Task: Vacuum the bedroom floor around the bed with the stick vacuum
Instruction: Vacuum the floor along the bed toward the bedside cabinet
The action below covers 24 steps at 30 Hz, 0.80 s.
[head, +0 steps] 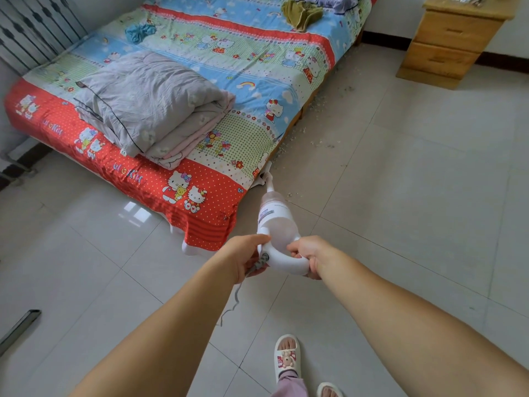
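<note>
I hold a white stick vacuum (275, 222) with both hands in front of me. My right hand (310, 253) grips its looped white handle. My left hand (248, 255) grips the handle's left end where the grey power cord (236, 296) comes out. The vacuum's tube slants down to its floor head (264, 174), which sits at the near right corner of the bed (217, 78), partly hidden under the overhanging sheet. Pale crumbs and debris (320, 107) lie scattered on the tiled floor along the bed's right side.
A folded grey quilt (148, 104) and loose clothes lie on the bed. A wooden nightstand (446, 41) stands at the back right. A radiator (37, 27) is behind the bed at left. A dark object (20, 328) lies on the floor at far left. My slippered feet (287, 359) are below.
</note>
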Tool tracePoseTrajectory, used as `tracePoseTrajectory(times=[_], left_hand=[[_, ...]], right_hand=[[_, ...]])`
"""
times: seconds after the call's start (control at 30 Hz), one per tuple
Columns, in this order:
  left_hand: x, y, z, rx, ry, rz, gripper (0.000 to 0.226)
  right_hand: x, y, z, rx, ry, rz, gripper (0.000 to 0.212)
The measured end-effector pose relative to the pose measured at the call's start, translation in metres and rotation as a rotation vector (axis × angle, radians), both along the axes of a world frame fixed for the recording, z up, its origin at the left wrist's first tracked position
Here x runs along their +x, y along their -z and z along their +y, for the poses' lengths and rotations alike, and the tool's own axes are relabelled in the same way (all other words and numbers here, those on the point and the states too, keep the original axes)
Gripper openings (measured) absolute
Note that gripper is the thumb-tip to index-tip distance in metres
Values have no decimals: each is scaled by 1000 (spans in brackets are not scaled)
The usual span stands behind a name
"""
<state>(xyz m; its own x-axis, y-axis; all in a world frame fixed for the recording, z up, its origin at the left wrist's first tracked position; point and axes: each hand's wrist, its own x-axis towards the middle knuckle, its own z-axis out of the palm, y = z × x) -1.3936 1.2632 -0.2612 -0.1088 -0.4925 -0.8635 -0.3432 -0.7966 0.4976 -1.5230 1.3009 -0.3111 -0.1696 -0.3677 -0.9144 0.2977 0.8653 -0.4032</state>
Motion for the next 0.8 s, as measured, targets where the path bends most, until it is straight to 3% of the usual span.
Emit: tracePoseTrajectory(times=[0.8], left_hand=[[9,-14,96,-58,82,-13,22]], right_hand=[[4,-7,106,68,-91,-111,15]])
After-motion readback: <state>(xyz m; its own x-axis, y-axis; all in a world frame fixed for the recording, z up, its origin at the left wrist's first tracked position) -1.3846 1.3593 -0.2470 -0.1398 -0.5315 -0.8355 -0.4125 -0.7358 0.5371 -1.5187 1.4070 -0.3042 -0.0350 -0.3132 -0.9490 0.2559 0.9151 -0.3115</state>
